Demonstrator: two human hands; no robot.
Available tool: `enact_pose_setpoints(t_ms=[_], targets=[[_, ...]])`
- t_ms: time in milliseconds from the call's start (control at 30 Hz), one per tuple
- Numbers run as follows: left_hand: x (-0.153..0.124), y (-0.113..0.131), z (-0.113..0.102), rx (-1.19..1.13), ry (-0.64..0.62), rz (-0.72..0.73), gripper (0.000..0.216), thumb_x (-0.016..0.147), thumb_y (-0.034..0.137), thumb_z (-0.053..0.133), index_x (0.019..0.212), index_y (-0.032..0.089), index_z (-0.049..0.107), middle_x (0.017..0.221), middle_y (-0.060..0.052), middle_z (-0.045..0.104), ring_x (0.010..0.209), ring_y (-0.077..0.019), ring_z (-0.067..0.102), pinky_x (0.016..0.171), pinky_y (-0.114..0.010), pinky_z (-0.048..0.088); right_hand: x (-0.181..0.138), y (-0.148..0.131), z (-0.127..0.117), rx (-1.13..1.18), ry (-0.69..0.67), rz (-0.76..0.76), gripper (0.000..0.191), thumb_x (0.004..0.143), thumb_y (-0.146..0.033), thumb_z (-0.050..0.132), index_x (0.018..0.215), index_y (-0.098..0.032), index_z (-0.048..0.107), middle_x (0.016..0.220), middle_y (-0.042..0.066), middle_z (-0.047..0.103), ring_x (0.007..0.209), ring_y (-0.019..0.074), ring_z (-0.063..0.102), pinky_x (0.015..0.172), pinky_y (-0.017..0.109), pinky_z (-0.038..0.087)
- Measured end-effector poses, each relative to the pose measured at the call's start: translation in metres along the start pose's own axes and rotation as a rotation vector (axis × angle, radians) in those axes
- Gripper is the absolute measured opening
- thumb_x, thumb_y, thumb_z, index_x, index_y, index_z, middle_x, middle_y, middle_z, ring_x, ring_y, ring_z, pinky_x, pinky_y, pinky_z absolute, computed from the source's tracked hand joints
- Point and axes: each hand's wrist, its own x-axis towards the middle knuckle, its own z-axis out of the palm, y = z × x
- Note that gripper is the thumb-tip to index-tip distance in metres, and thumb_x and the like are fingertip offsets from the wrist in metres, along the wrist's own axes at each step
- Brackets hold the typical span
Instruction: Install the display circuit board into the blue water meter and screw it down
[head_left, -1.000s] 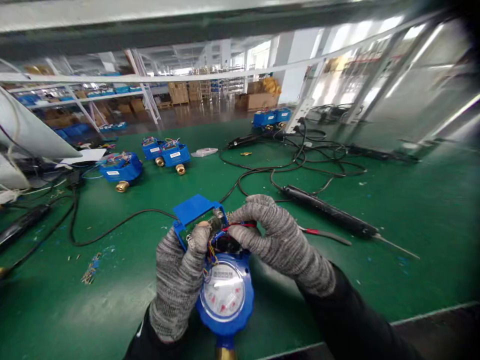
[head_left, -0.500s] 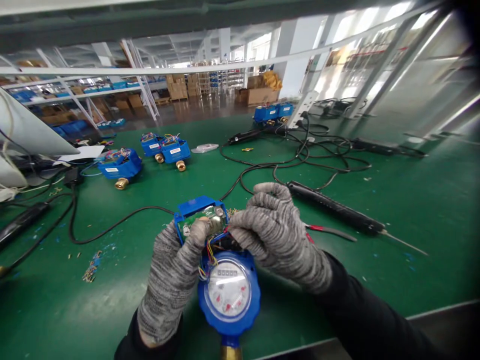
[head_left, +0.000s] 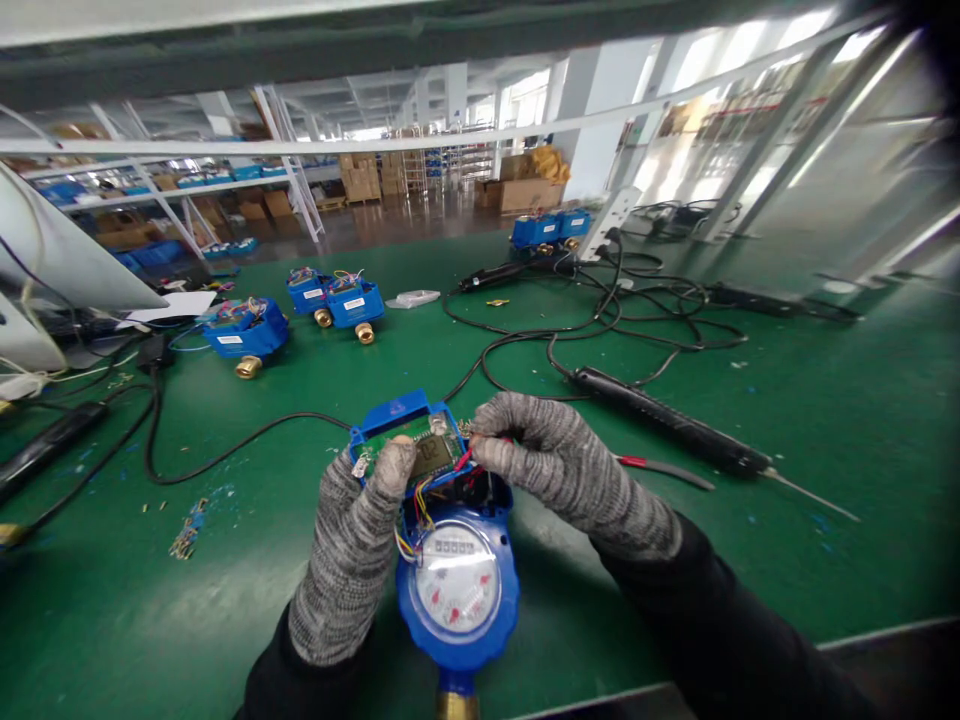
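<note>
A blue water meter (head_left: 459, 590) lies in front of me with its round dial facing up. Above the dial, an opened blue housing (head_left: 397, 408) holds a green circuit board with a small display (head_left: 433, 455). My left hand (head_left: 352, 540), in a grey knit glove, is closed on the housing's left side, thumb over the board. Thin coloured wires (head_left: 422, 505) run between housing and meter. At the housing's right edge my gloved right hand (head_left: 559, 465) pinches what looks like a red wire (head_left: 465, 457); its far end is hidden by the fingers.
A black soldering iron (head_left: 667, 420) lies to the right, near a red-and-grey tool handle (head_left: 664, 468). Tangled black cables (head_left: 622, 310) spread behind. More blue meters (head_left: 247, 335) stand at the back left. Small screws (head_left: 187, 530) lie on the green table (head_left: 247, 600).
My right hand has shifted slightly and its fingers have turned toward the housing edge, uncovering the red wire. My left thumb shows more of the display. The view has shifted a little.
</note>
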Motion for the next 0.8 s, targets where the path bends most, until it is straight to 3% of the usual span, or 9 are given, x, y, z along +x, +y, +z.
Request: enact_pose_setpoints(t_ms=[167,300,600,800], targets=[[-0.003,0.002,0.004,-0.016,0.017,0.031,0.035,0.077,0.051,0.079,0.093,0.020,0.078,0.099,-0.006,0.079,0.091,-0.0251,0.076,0.084,-0.035,0.064,-0.001,0.004,0.000,0.071,-0.037,0.073,0.014,0.092,-0.033,0.069,0.088,-0.020,0.067,0.084,-0.002,0.066,0.076,0.0121,0.062,0.065,0.023,0.049],[-0.003,0.005,0.004,0.050,0.008,0.092,0.034,0.078,0.053,0.077,0.091,0.021,0.078,0.097,-0.007,0.079,0.091,-0.0257,0.075,0.084,-0.037,0.064,-0.001,0.003,0.002,0.071,-0.008,0.044,0.010,0.092,-0.029,0.068,0.088,-0.020,0.066,0.083,-0.003,0.066,0.075,0.0113,0.061,0.065,0.022,0.048],[-0.002,0.005,0.005,0.159,0.019,0.138,0.026,0.083,0.047,0.074,0.088,0.022,0.077,0.089,-0.004,0.079,0.079,-0.0215,0.075,0.076,-0.031,0.063,-0.006,-0.004,0.002,-0.202,0.122,-0.121,0.010,0.087,-0.027,0.074,0.091,-0.020,0.068,0.088,-0.002,0.067,0.082,0.0133,0.062,0.074,0.027,0.048],[-0.007,0.012,0.010,0.219,0.003,0.260,0.015,0.086,0.038,0.073,0.091,0.024,0.076,0.087,0.000,0.079,0.077,-0.0173,0.075,0.073,-0.024,0.062,-0.010,-0.010,0.004,-0.500,0.160,-0.297,0.008,0.088,-0.020,0.070,0.094,-0.023,0.065,0.084,-0.003,0.063,0.085,0.0160,0.055,0.084,0.035,0.041]])
